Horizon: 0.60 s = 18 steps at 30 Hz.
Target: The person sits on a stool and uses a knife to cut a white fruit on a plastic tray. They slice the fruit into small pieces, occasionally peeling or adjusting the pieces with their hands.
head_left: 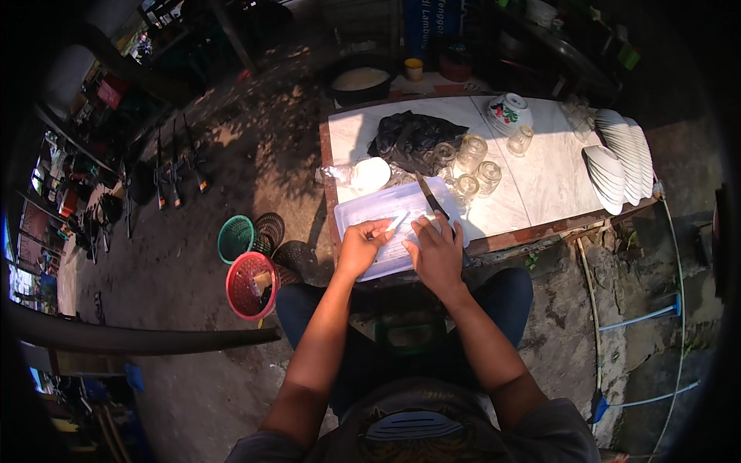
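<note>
My left hand (366, 244) pinches a small white strip-like piece (397, 220) between thumb and fingers, above a pale plastic tray or board (370, 204). My right hand (435, 249) is over the tray's right part, its fingers spread near a knife (429, 194) with a dark handle, which lies across the tray's far right edge. Whether the fingertips touch the knife cannot be told. A white round item (371, 175), perhaps a bowl, is just past the tray, beside clear plastic wrap (336, 173).
On the tiled table (550, 173) are a black plastic bag (411, 139), glass jars or cups (472, 151), a patterned bowl (509, 111) and stacked white plates or bowls (622, 153). Red (234, 285) and green (223, 246) plastic baskets stand on the ground at left.
</note>
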Tool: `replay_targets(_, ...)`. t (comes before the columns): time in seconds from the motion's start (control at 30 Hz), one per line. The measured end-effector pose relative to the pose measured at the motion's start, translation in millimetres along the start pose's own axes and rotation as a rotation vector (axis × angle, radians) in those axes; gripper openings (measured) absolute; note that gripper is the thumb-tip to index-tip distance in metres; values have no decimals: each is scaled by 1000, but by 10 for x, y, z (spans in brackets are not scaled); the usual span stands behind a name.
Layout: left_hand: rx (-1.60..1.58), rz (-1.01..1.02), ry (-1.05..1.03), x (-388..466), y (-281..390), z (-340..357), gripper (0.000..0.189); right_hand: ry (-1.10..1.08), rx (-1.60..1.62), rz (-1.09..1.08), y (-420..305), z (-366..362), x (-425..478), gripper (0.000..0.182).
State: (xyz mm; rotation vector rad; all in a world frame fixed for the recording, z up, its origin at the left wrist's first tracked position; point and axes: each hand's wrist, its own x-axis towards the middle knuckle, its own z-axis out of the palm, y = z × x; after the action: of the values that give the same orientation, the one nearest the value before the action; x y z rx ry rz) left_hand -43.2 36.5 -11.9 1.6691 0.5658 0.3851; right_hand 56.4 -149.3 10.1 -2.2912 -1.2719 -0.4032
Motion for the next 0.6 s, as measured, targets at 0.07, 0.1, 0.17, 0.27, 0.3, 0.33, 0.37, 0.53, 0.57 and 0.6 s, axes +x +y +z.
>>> replay_targets(0.07,-39,27,-39,-19,49,17,30,50,305,117,54,-10,80,45)
replay_targets(0.1,-58,40,-59,-33,71,22,29,26,464,223,53,0,139,42)
replay_targets(0.17,-87,30,-134,-41,48,-5,30,-22,782,437,30,34,271,35)
replay_targets(0.27,-106,24,-202,-20,46,-18,29,-218,1195,483,257,217,332,26)
replay_targets(0.3,-106,19,-212,-29,60,-29,29,-238,1210,498,255,220,349,24)
replay_targets(0.33,-99,33,-221,-31,76,-41,29,-259,1224,514,251,219,362,23)
replay_targets(0.37,-92,46,-231,-28,93,-55,29,-280,1238,529,244,220,372,21)
replay_targets(0.53,-65,8,-235,-5,256,-68,26,-281,1237,530,198,307,372,20)
replay_targets(0.57,-36,11,-226,-4,282,-76,25,-281,1228,528,186,321,368,21)
replay_targets(0.6,-7,13,-216,-6,302,-81,25,-231,1236,548,142,318,367,22)
